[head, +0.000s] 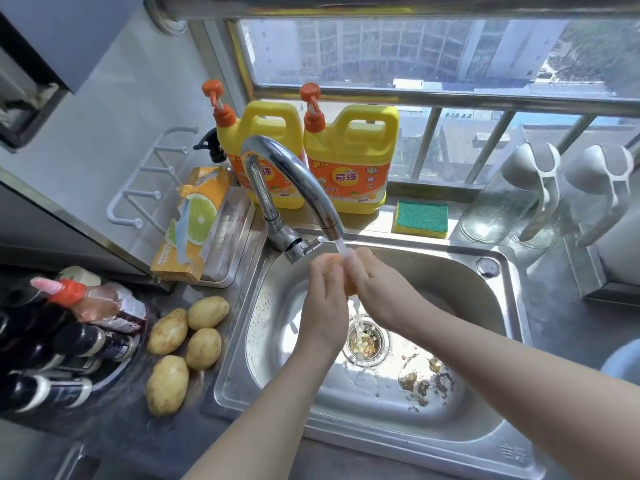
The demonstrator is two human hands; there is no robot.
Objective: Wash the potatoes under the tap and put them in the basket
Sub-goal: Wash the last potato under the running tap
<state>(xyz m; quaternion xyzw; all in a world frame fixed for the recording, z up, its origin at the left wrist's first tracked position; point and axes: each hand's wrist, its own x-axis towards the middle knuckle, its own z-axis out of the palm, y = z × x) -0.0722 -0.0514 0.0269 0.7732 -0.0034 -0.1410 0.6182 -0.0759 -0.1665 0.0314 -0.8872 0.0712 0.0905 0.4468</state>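
Both hands are together over the sink (485, 344), wrapped around one potato (350, 288). The left hand (325, 299) cups it from the left side and the right hand (374, 285) from the right, fingers curled over the top so only slivers of yellow skin show. They're holding it right under the spout of the chrome tap (287, 168). The water (341, 245) is running onto the fingers and potato, then dropping into the drain strainer (365, 341), which has some scraps in it.

Four more potatoes sit on the dark counter just left of the sink, bunched close: the far one (207, 311), one left of it (168, 330), one in the middle (203, 348) and the nearest one (167, 384). Left of those is a cluster of sauce bottles (69, 341).

On the far side, by the window, are two yellow detergent jugs (349, 161) with orange pumps and a green-topped sponge (420, 218). There's a pale blue rim (623, 358) at the right edge, maybe the basket, but it's too cropped to say.
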